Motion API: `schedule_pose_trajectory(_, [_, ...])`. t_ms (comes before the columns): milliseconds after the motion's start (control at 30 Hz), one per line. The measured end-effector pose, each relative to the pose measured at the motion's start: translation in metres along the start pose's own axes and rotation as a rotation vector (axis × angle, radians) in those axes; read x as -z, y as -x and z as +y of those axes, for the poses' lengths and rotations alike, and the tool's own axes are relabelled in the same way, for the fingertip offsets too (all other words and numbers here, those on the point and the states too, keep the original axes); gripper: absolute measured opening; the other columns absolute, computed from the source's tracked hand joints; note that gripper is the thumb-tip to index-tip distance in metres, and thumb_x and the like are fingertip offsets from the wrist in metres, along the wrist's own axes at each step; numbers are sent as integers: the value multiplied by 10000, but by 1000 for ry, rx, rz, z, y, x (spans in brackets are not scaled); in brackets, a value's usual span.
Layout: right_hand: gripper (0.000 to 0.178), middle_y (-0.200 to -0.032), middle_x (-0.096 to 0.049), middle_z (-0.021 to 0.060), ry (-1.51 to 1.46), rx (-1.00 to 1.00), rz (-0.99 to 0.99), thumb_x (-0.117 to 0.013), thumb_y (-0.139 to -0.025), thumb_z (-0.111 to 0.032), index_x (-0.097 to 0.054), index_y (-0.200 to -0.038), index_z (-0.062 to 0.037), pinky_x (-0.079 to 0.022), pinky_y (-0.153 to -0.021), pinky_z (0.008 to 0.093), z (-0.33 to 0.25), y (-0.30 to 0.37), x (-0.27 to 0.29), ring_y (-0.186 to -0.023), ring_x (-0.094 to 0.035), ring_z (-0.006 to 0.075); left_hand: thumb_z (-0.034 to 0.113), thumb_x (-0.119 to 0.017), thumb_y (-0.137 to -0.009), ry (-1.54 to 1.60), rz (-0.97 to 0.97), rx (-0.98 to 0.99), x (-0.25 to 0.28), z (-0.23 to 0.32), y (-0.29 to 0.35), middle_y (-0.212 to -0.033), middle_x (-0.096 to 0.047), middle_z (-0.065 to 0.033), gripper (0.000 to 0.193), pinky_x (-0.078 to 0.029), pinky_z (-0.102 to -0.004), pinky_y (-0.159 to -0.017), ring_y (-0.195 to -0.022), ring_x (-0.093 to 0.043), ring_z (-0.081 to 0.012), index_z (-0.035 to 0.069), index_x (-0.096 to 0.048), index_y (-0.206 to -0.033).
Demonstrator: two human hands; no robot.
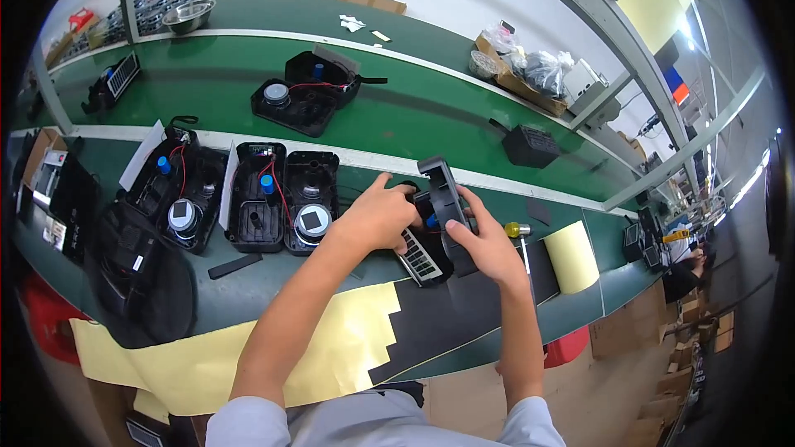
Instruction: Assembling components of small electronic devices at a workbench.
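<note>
My right hand (489, 247) grips a black plastic housing half (447, 190), held upright with its hollow inner side partly facing left. My left hand (379, 217) is closed on a second black casing part with a light, gridded panel (421, 258) on its face. The two parts are close together, and a bit of blue shows between them. Whether they touch is hidden by my fingers. Below them lies a black foam sheet (451, 323) with a stepped edge, next to its yellow backing (323, 348).
Left of my hands stand opened speaker casings (257, 228) with red wires, blue cylinders and round speakers. Another opened casing (306, 95) sits on the green conveyor belt (414, 128), with a closed black unit (530, 146) further right. A yellow roll (571, 257) and yellow-handled screwdriver (517, 230) lie right.
</note>
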State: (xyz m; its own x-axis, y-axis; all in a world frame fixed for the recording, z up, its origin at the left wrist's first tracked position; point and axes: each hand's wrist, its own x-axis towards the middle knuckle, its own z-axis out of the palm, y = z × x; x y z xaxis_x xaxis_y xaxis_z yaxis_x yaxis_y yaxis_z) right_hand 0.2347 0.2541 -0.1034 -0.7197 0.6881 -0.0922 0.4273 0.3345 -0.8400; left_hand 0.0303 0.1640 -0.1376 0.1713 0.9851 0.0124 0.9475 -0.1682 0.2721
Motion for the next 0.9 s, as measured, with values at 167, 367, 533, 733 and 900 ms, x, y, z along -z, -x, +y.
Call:
schedule_pose_trajectory(167, [718,-1215,-558,208,354,70,70,-680,-866,-312,-397,-1487,-88,-429,-991,378,-15,1,-9,-1103,-573,311,263,-852,-628,353,161,-72,6,-19,11,-1219,-662,-144,472,-249,-507,-1152,-1330,-460,-298,181,-752,-1081])
schedule_pose_trajectory(367, [742,-1168,-563,195,490,146,62,-704,-827,-327,-420,-1485,-136,-447,-966,376,-24,3,-19,-1068,-588,318,197,-824,-649,467,319,26,16,-65,29,-897,-699,-81,247,-477,-398,-899,-1001,-621,-292,84,-708,-835])
schedule_pose_trajectory(533, [745,-1193,-553,200,522,160,77,-709,-815,-331,-430,-1483,-153,-461,-947,376,-24,4,-27,-1062,-595,323,198,-811,-693,639,265,92,8,-67,23,-868,-728,-94,311,-478,-410,-904,-970,-653,-326,50,-670,-927])
schedule_pose_trajectory(733, [751,-1221,-547,199,615,137,81,-707,-811,-348,-430,-1483,-159,-470,-947,382,-27,8,-27,-1078,-599,333,229,-799,-736,665,264,145,-2,-59,12,-911,-738,-131,521,-483,-422,-869,-952,-662,-364,56,-557,-1164])
schedule_pose_trajectory(900, [751,-1232,-546,193,623,130,100,-711,-803,-356,-441,-1476,-160,-475,-945,384,-25,8,-30,-1084,-604,333,190,-790,-741,659,256,131,-3,-62,13,-894,-733,-132,499,-486,-423,-835,-936,-663,-363,53,-559,-1161])
